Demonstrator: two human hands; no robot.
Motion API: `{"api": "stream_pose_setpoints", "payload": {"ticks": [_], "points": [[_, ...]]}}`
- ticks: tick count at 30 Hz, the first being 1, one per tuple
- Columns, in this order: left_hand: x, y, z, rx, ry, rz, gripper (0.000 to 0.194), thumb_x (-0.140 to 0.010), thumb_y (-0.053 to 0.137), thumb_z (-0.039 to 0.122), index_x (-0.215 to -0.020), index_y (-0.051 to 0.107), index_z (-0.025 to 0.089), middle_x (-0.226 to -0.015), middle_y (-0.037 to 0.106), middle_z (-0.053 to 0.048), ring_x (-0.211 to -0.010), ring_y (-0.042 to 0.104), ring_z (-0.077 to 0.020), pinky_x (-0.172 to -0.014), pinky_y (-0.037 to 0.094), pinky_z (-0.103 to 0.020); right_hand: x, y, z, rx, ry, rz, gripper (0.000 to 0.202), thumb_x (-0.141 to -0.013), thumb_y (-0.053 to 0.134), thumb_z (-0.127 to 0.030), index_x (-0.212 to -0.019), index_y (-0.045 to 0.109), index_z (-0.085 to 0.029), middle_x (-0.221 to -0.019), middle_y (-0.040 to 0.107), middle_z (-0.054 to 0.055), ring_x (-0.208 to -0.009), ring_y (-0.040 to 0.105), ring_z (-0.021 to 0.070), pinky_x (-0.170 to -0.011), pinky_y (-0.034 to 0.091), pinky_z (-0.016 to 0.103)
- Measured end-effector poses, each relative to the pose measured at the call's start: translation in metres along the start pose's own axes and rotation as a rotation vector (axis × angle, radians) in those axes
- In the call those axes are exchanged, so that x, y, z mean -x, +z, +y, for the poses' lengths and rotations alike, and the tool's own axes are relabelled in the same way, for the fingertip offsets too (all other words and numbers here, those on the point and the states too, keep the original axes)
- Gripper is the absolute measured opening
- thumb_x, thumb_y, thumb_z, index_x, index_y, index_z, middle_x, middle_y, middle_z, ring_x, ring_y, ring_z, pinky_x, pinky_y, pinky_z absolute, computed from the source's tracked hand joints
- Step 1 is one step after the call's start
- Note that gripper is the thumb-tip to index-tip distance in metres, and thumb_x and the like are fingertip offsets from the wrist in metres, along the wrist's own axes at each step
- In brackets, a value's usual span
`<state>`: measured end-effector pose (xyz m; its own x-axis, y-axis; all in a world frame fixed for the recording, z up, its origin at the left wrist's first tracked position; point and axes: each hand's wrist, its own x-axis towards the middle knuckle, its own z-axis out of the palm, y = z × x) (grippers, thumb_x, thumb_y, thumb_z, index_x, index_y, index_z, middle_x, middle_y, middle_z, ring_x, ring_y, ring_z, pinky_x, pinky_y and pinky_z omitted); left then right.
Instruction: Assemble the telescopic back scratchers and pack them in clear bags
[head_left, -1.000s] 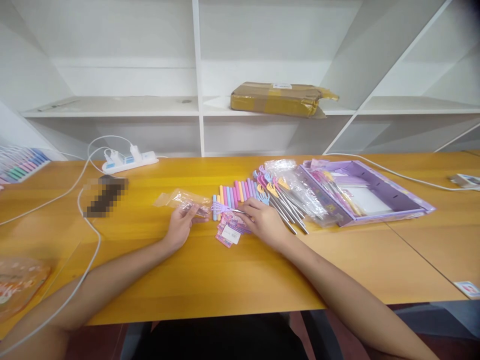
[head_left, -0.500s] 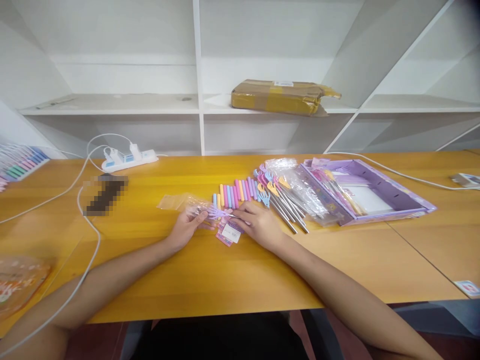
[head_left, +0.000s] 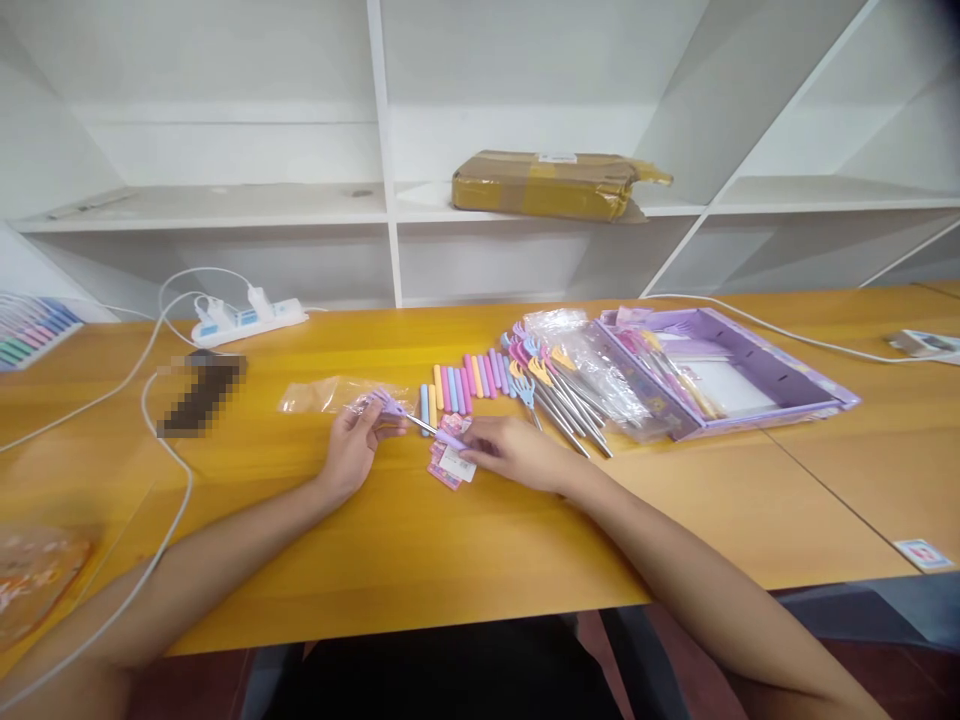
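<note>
A back scratcher (head_left: 421,425) with a purple claw head and a thin metal rod stretches between my hands. My left hand (head_left: 349,450) pinches its claw end. At the other end, my right hand (head_left: 514,452) is closed on the purple handle. Beneath that handle lie pink printed cards (head_left: 444,478) with a white label. A flat clear plastic bag (head_left: 311,395) rests beyond my left hand. Just past my hands is a row of pastel tubes (head_left: 457,390). To their right, several claw heads on metal rods (head_left: 566,395) lie in a pile.
Clear plastic sleeves (head_left: 611,385) lean against an open purple box (head_left: 765,405) at right. A power strip (head_left: 251,322) with white cables and a blurred-out dark object (head_left: 202,395) are at left. A taped cardboard parcel (head_left: 544,187) sits on the shelf (head_left: 300,205).
My hands have moved apart, and more of the metal rod and the purple handle show between them. The clear bag now lies flat, clear of my left hand. The view has shifted slightly.
</note>
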<state>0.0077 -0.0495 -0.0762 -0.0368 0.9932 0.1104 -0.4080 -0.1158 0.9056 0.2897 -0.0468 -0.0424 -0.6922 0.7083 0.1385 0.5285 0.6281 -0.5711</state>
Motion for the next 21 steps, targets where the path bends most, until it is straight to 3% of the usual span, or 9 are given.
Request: {"api": "stream_pose_setpoints", "payload": {"ticks": [3, 6, 9, 13, 15, 17, 21], "points": [[0.0, 0.001, 0.001, 0.008, -0.035, 0.003, 0.039, -0.081, 0.089, 0.051, -0.089, 0.076, 0.015, -0.084, 0.081, -0.006, -0.077, 0.078, -0.0209, -0.069, 0.064, -0.031, 0.001, -0.001, 0.001, -0.038, -0.001, -0.016, 0.023, -0.104, 0.062, -0.032, -0.084, 0.059, -0.02, -0.08, 0.064, 0.0, -0.066, 0.052, 0.0121, -0.064, 0.034, 0.027], [0.002, 0.001, 0.0, -0.036, -0.085, -0.075, 0.039, -0.084, 0.087, 0.052, -0.088, 0.075, 0.014, -0.081, 0.081, -0.008, -0.073, 0.077, -0.0209, -0.068, 0.062, -0.032, 0.001, 0.0, -0.003, -0.02, -0.01, 0.021, 0.024, -0.104, 0.062, -0.031, -0.084, 0.055, -0.021, -0.078, 0.061, -0.001, -0.063, 0.05, 0.012, -0.063, 0.033, 0.027], [0.006, -0.003, -0.003, -0.124, -0.147, -0.193, 0.043, -0.087, 0.083, 0.055, -0.084, 0.073, 0.013, -0.075, 0.08, -0.01, -0.065, 0.075, -0.0208, -0.063, 0.059, -0.032, 0.001, 0.002, -0.007, -0.032, -0.058, 0.038, 0.024, -0.108, 0.058, -0.035, -0.088, 0.055, -0.021, -0.081, 0.064, 0.0, -0.066, 0.054, 0.0136, -0.065, 0.038, 0.027], [0.011, -0.011, -0.008, -0.304, -0.24, -0.439, 0.046, -0.094, 0.073, 0.059, -0.087, 0.075, 0.014, -0.075, 0.08, -0.01, -0.067, 0.076, -0.0225, -0.065, 0.059, -0.033, 0.001, 0.006, -0.01, -0.063, -0.115, 0.055, 0.022, -0.11, 0.054, -0.036, -0.095, 0.061, -0.021, -0.088, 0.069, 0.004, -0.075, 0.061, 0.0164, -0.07, 0.044, 0.028], [0.012, -0.012, -0.008, -0.361, -0.244, -0.486, 0.048, -0.098, 0.068, 0.06, -0.087, 0.075, 0.013, -0.076, 0.08, -0.011, -0.069, 0.076, -0.022, -0.067, 0.059, -0.032, 0.0, 0.008, -0.011, -0.107, -0.121, 0.056, 0.021, -0.11, 0.056, -0.037, -0.101, 0.064, -0.02, -0.092, 0.07, 0.005, -0.08, 0.063, 0.017, -0.074, 0.046, 0.029], [0.011, -0.009, -0.006, -0.331, -0.207, -0.425, 0.049, -0.098, 0.068, 0.06, -0.085, 0.075, 0.013, -0.073, 0.079, -0.011, -0.065, 0.074, -0.0208, -0.063, 0.057, -0.031, 0.0, 0.01, -0.01, -0.226, -0.074, 0.07, 0.019, -0.108, 0.059, -0.039, -0.112, 0.065, -0.021, -0.091, 0.069, 0.003, -0.077, 0.061, 0.0157, -0.071, 0.047, 0.028], [0.004, 0.001, 0.001, -0.147, -0.147, -0.173, 0.046, -0.09, 0.075, 0.059, -0.08, 0.068, 0.015, -0.072, 0.078, -0.008, -0.053, 0.068, -0.0171, -0.051, 0.05, -0.027, -0.001, 0.012, -0.004, -0.692, 0.062, 0.099, 0.036, -0.104, 0.063, -0.046, -0.131, 0.059, -0.022, -0.089, 0.064, -0.002, -0.063, 0.053, 0.0107, -0.06, 0.047, 0.025]]}}
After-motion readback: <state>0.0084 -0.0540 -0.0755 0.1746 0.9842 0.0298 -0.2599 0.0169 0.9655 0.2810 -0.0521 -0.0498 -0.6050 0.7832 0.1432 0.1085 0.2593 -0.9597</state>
